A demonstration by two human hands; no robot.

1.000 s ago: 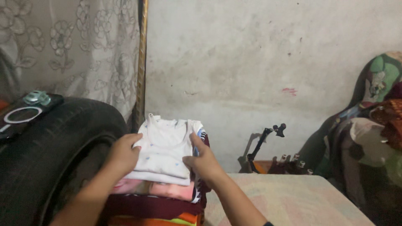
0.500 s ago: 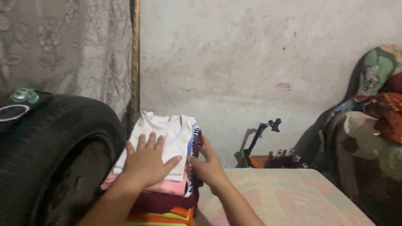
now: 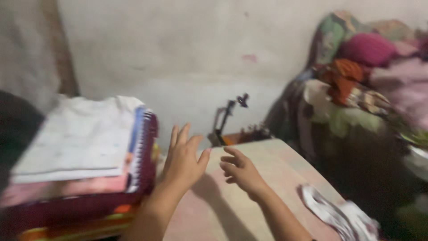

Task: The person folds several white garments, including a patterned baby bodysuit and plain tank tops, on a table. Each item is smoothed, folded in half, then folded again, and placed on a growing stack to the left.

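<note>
A stack of folded clothes (image 3: 76, 169) stands at the left, with a white top (image 3: 78, 134) uppermost and pink, maroon and orange layers beneath. My left hand (image 3: 183, 157) hovers just right of the stack, fingers spread, holding nothing. My right hand (image 3: 240, 172) is beside it over the pale patterned surface (image 3: 272, 165), fingers loosely curled and empty. The picture is blurred by motion.
A white and dark crumpled cloth (image 3: 339, 214) lies at the surface's right edge. A heap of colourful clothes (image 3: 356, 85) is piled at the right. A small black stand (image 3: 227, 114) sits by the wall. A dark tyre (image 3: 13, 129) is at the far left.
Both hands have come off the folded stack and moved right over the surface. The view has swung right, so the stack sits at the left and the clothes heap shows more.
</note>
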